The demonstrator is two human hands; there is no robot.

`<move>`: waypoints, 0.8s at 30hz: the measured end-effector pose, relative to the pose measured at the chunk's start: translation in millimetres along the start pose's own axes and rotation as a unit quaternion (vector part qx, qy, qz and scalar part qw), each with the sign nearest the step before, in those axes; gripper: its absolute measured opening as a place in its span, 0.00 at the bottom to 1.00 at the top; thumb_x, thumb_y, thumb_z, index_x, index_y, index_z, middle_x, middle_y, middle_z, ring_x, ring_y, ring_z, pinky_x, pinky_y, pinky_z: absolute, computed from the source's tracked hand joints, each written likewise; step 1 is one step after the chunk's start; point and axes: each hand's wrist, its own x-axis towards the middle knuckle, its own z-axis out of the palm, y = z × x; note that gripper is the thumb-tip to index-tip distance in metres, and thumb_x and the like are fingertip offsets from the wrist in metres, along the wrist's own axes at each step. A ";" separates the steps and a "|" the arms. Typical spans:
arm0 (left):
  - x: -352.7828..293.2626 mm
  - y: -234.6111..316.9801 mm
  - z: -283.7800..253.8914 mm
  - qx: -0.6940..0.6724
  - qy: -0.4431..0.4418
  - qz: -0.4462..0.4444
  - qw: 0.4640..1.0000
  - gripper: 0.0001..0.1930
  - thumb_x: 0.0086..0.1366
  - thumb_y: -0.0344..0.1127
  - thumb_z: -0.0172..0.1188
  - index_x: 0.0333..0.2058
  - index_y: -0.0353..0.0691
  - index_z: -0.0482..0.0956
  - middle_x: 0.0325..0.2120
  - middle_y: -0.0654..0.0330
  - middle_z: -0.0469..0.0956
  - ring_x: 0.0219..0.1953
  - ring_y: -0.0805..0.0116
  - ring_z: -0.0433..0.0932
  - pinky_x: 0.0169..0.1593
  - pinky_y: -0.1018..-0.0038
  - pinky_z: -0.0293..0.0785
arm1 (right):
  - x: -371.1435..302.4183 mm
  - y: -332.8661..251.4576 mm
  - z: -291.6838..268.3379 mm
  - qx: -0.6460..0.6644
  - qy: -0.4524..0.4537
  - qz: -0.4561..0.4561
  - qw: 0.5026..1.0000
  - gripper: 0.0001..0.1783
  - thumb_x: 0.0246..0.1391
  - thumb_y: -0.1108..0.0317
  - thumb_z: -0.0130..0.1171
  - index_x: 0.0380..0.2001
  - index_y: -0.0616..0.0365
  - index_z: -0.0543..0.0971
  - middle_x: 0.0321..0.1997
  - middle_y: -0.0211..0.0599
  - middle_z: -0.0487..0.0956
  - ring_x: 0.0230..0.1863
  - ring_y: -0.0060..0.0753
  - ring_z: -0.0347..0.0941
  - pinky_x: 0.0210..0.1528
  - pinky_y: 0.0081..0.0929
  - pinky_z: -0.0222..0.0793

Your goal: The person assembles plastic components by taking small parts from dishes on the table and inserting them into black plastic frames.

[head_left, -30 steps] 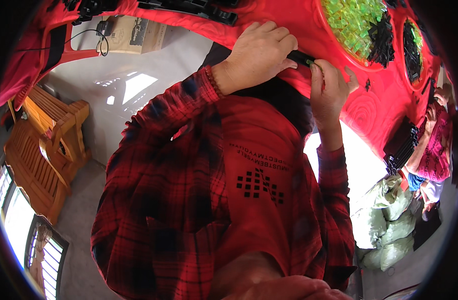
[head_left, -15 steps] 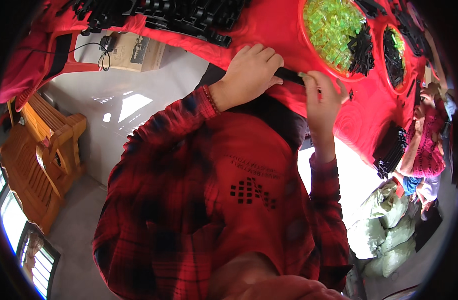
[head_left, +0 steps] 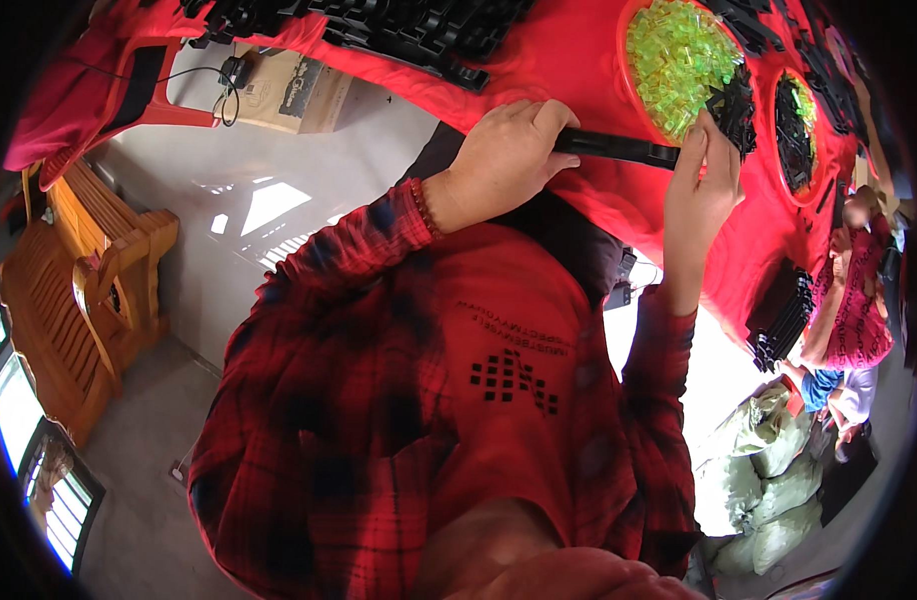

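Observation:
My left hand (head_left: 507, 150) is closed round one end of a long, narrow black plastic bar (head_left: 624, 147), which points to the right above the red-covered table. At the near rim of a red basin (head_left: 634, 85) is my right hand (head_left: 707, 175), close to the bar's far end. Its thumb and fingertips are drawn together; what lies between them, if anything, is hidden. The basin holds many small clear yellow-green pieces (head_left: 679, 60), with a heap of thin black pieces (head_left: 736, 110) on its right side.
Rows of black plastic parts (head_left: 409, 35) lie along the table's far left. A second red basin (head_left: 797, 135) stands right of the first. More black bars (head_left: 779, 315) are stacked near another person (head_left: 854, 290). A red chair (head_left: 144, 95) and a cardboard box (head_left: 297, 92) are at left.
My right hand has left the bar's end and moved right and up to the basin rim. The bar now shows more of its length, still in my left hand. The view has shifted slightly.

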 end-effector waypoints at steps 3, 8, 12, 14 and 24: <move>-2.6 4.9 0.1 -0.021 0.012 -0.013 1.000 0.19 0.54 0.35 0.71 0.42 0.41 0.74 0.31 0.55 0.78 0.35 0.52 0.78 0.38 0.62 0.74 | -6.9 -21.0 -11.8 0.152 -0.075 0.147 0.974 0.14 0.64 0.63 0.56 0.42 0.63 0.82 0.34 0.43 0.84 0.34 0.34 0.80 0.39 0.29 0.70; -3.5 11.4 -3.5 -0.113 -0.024 -0.041 0.993 0.20 0.53 0.36 0.71 0.43 0.41 0.74 0.35 0.56 0.80 0.38 0.54 0.79 0.40 0.65 0.75 | -9.8 -28.9 -21.3 0.166 -0.023 0.164 0.972 0.14 0.62 0.64 0.60 0.38 0.66 0.83 0.28 0.41 0.83 0.30 0.25 0.77 0.34 0.22 0.71; -1.4 12.1 -16.4 -0.099 -0.042 -0.035 0.994 0.20 0.54 0.35 0.71 0.44 0.40 0.75 0.36 0.56 0.80 0.40 0.55 0.79 0.43 0.67 0.75 | -9.7 -23.7 -21.7 0.165 0.019 0.165 0.972 0.13 0.62 0.65 0.60 0.38 0.66 0.83 0.28 0.38 0.83 0.29 0.19 0.73 0.34 0.20 0.70; -1.6 8.8 -21.9 -0.109 -0.078 -0.038 0.990 0.19 0.55 0.34 0.70 0.45 0.39 0.76 0.37 0.56 0.80 0.41 0.55 0.79 0.44 0.68 0.75 | -9.9 -21.7 -22.8 0.175 0.016 0.177 0.968 0.13 0.62 0.65 0.60 0.39 0.66 0.83 0.28 0.37 0.83 0.29 0.19 0.73 0.34 0.20 0.70; -5.5 14.4 -30.8 -0.173 -0.068 -0.043 0.982 0.20 0.54 0.32 0.72 0.45 0.38 0.77 0.37 0.58 0.80 0.40 0.62 0.79 0.45 0.70 0.74 | -16.6 -15.5 -18.0 0.247 -0.017 0.221 0.943 0.18 0.68 0.62 0.52 0.43 0.68 0.82 0.31 0.35 0.82 0.34 0.19 0.73 0.39 0.21 0.70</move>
